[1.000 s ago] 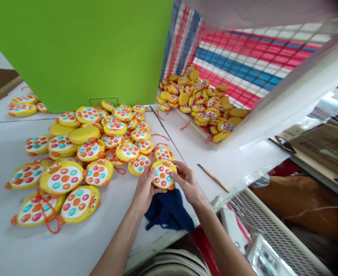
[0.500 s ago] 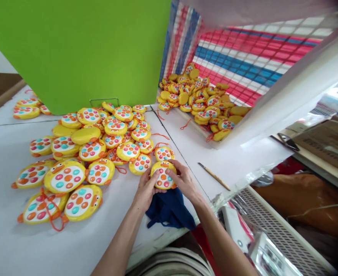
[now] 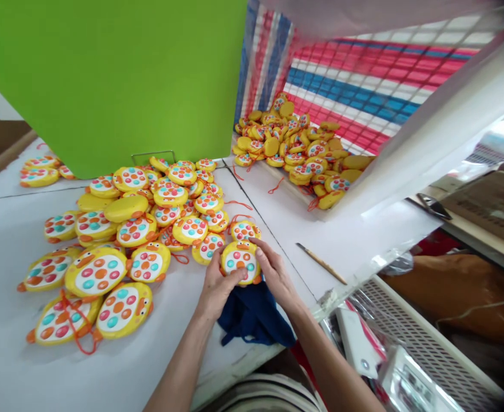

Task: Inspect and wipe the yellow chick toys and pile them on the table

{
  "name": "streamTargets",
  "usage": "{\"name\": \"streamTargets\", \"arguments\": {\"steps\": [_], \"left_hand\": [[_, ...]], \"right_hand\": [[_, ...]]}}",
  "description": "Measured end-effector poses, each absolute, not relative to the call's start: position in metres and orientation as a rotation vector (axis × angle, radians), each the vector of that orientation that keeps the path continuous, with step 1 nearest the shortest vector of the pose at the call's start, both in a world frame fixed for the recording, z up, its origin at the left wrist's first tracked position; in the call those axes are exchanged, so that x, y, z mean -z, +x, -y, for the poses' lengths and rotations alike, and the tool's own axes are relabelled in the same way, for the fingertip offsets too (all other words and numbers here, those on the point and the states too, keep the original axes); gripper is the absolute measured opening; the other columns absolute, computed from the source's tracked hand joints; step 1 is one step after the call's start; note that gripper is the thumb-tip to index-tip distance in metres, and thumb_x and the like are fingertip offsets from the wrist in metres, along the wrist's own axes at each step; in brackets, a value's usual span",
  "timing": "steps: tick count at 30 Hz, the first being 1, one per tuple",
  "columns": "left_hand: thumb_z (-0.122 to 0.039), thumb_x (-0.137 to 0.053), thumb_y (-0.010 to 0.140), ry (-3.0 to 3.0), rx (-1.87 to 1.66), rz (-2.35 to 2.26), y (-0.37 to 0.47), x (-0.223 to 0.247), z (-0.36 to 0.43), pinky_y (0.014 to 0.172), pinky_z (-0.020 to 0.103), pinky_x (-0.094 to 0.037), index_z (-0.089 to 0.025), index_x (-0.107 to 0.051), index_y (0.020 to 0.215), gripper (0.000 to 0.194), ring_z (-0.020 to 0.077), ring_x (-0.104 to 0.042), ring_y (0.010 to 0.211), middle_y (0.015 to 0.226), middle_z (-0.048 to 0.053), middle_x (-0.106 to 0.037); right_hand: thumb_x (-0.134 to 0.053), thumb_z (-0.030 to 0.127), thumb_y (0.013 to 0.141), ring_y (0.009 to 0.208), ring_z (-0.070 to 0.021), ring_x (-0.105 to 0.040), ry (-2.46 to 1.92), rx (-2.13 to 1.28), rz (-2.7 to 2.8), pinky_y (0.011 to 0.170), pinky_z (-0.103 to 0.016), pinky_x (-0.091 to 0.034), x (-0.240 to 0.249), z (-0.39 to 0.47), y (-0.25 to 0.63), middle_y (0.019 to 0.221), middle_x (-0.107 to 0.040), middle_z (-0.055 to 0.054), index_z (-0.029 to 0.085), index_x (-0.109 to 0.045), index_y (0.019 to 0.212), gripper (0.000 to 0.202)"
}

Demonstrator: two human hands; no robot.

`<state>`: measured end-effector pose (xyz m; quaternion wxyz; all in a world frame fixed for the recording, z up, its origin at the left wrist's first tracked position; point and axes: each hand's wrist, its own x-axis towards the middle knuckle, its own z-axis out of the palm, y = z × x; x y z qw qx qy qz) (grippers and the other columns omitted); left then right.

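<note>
Both hands hold one yellow duck-shaped toy [image 3: 238,254], its white belly dotted with coloured round buttons facing up. My left hand [image 3: 217,286] grips it from the left, with the thumb lying across the lower buttons. At the right edge, the fingers of my right hand [image 3: 275,273] close against the toy; the far fingertips are partly hidden. Beneath the hands lies a crumpled dark blue cloth [image 3: 256,317] at the table's edge. Just beyond the held toy rests another duck toy [image 3: 245,230] with an orange cord.
A heap of duck toys [image 3: 170,194] spreads across the table's left side. More toys [image 3: 294,143] are piled in a bin lined with striped sheeting [image 3: 354,91]. A green panel [image 3: 118,80] stands behind. A thin wooden-handled tool [image 3: 320,263] lies right, near a white perforated basket [image 3: 432,337].
My left thumb has slid right and down across the buttons. My right thumb has left the toy's face and sits at its right edge. The view has shifted slightly.
</note>
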<state>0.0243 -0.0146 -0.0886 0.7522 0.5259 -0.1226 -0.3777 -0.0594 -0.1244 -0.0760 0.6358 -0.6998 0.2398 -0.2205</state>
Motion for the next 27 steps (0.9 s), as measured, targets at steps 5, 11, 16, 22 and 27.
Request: {"name": "streamTargets", "arguments": {"steps": [5,11,16,22,27], "left_hand": [[-0.023,-0.069,0.074,0.852,0.932,0.037,0.030,0.086,0.015,0.050,0.023,-0.055,-0.016,-0.052,0.106,0.037,0.0157,-0.065,0.067,0.092,0.004,-0.066],[-0.032,-0.032,0.094,0.685,1.237,-0.205,0.034,0.077,0.015,0.038,0.022,-0.047,-0.006,-0.057,0.087,0.037,0.0161,-0.060,0.046,0.060,0.008,-0.063],[-0.043,-0.022,0.095,0.618,1.319,-0.230,0.033,0.076,0.012,0.033,0.019,-0.038,-0.007,-0.059,0.087,0.052,0.0131,-0.053,0.039,0.053,0.007,-0.059],[-0.050,-0.032,0.090,0.630,1.361,-0.183,0.033,0.082,0.012,0.032,0.017,-0.031,-0.009,-0.058,0.084,0.049,0.0090,-0.044,0.034,0.049,0.002,-0.052],[-0.051,-0.026,0.091,0.927,1.336,-0.109,0.028,0.081,0.015,0.029,0.017,-0.027,-0.012,-0.055,0.073,0.052,0.0100,-0.045,0.031,0.044,0.001,-0.050]], "right_hand": [[-0.045,0.054,0.087,0.080,-0.0157,-0.061,-1.344,0.487,-0.600,0.061,-0.024,-0.049,0.092,0.125,-0.059,0.099,-0.064,-0.008,0.019,-0.054,0.117,0.047],[-0.047,0.051,0.087,0.074,-0.0129,-0.058,-1.376,0.491,-0.586,0.059,-0.021,-0.046,0.103,0.123,-0.058,0.089,-0.065,-0.006,0.016,-0.059,0.108,0.043],[-0.045,0.051,0.087,0.071,-0.0133,-0.057,-1.557,0.516,-0.585,0.059,-0.023,-0.046,0.100,0.120,-0.057,0.086,-0.064,-0.007,0.012,-0.060,0.107,0.046],[-0.042,0.048,0.090,0.067,-0.0131,-0.056,-1.696,0.534,-0.577,0.062,-0.025,-0.047,0.107,0.117,-0.056,0.080,-0.063,-0.005,0.014,-0.060,0.106,0.042],[-0.048,0.042,0.088,0.109,-0.0198,-0.053,-1.771,0.805,-0.506,0.085,-0.033,-0.050,0.101,0.108,-0.066,0.124,-0.052,-0.010,0.021,-0.040,0.130,0.047]]}}
